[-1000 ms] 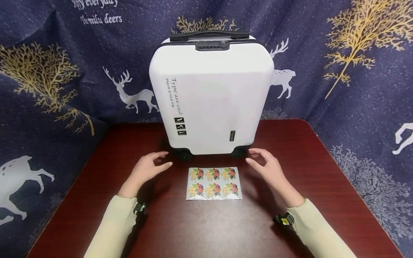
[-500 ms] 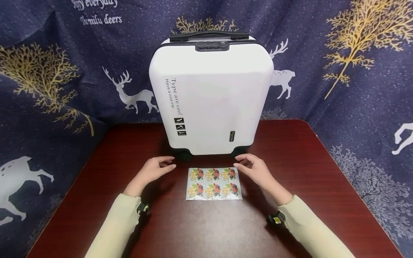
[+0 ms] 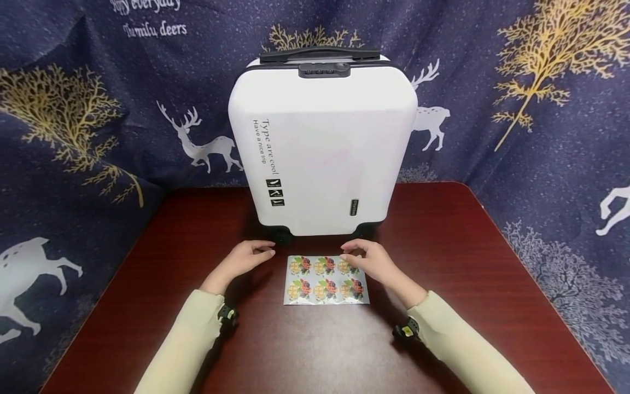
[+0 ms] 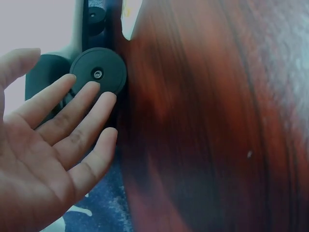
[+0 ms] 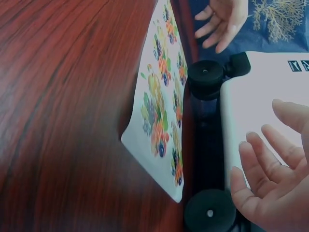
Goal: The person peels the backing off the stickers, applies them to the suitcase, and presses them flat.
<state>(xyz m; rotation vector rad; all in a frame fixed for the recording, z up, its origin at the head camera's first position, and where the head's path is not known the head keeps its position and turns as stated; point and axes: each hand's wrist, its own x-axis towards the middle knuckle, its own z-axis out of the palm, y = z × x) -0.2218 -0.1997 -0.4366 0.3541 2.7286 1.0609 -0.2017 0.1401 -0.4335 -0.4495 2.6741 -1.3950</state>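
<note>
A sheet of fruit-print stickers (image 3: 313, 280) lies flat on the table in front of a white suitcase (image 3: 325, 158). My left hand (image 3: 242, 258) hovers left of the sheet, near the suitcase's left wheel (image 4: 99, 72), its fingers loosely bent and holding nothing. Over the sheet's upper right corner is my right hand (image 3: 372, 261), which covers part of one sticker in the head view. In the right wrist view its fingers are spread and relaxed, with nothing between them. One corner of the sticker sheet (image 5: 159, 111) curls up slightly there.
The suitcase stands upright on the dark red table (image 3: 197, 213), its black handle (image 3: 320, 53) on top. Behind it hangs a navy cloth (image 3: 197, 71) printed with deer and golden trees.
Both hands have moved inward, the left to the right and the right to the left. My right hand now overlaps the sheet's corner. The suitcase and sheet stay put.
</note>
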